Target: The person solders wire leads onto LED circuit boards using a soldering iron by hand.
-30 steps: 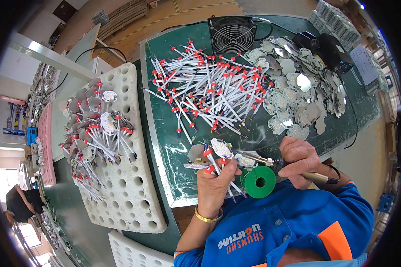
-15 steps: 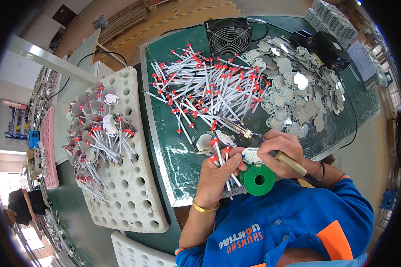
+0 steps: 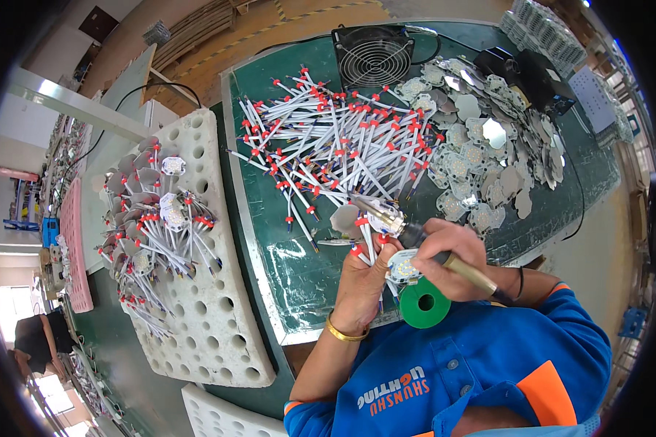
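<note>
At the far left, a white foam board point(image 3: 189, 309) with rows of round holes carries a heap of wired lamp boards point(image 3: 146, 226), their white cables fanning toward the lower right. On the green bench point(image 3: 284, 273) next to it, a loose pile of white cables point(image 3: 342, 142) with red collars lies at many angles, below a black fan point(image 3: 374, 62).

The left hand point(image 3: 361, 291) comes up from the lower edge, wrist bent little, back of the hand toward the left. Its fingers pinch a small bunch of collared cables point(image 3: 367, 240) above the bench's near side; their long axis runs steeply from upper left to lower right. Pale boards sit at the bunch's upper end, and a dotted board point(image 3: 402, 268) lies face up between the two hands.

The soldering iron point(image 3: 413, 234) slants across this work, metal nose to the upper left, handle to the lower right; whether its tip touches a board cannot be told. Below it is a green spool point(image 3: 425, 304). The right hand point(image 3: 455, 255) reaches in from the right, fingers curled round the handle. Beyond it lies a heap of lamp boards point(image 3: 474, 153), faces and backs mixed.
</note>
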The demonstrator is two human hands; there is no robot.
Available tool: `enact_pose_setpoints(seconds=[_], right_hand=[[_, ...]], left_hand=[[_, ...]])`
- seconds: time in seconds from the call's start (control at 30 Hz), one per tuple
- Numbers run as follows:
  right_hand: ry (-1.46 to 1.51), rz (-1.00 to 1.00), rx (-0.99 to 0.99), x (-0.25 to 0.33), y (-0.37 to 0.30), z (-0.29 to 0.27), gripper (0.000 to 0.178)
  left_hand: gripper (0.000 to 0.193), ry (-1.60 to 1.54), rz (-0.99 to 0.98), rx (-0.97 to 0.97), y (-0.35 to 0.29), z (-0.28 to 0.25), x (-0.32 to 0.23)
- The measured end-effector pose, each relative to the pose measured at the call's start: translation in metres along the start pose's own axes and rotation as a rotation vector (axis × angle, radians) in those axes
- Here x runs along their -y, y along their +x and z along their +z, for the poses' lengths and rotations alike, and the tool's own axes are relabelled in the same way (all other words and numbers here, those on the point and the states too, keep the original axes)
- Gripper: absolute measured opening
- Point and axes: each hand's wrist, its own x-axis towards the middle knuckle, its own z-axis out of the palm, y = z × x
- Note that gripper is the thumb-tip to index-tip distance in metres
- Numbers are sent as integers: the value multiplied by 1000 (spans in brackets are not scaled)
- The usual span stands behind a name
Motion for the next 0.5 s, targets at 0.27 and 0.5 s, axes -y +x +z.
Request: enact_pose_setpoints(seconds=[0.27,0.5], right_hand=[[-440,-230,-49,-22,2,-21,26],[-970,86,38,-47,14,-78,25]], left_hand=[[28,-30,-53,-110,1,-13,1],[19,-285,74,125,-4,-40,-6]])
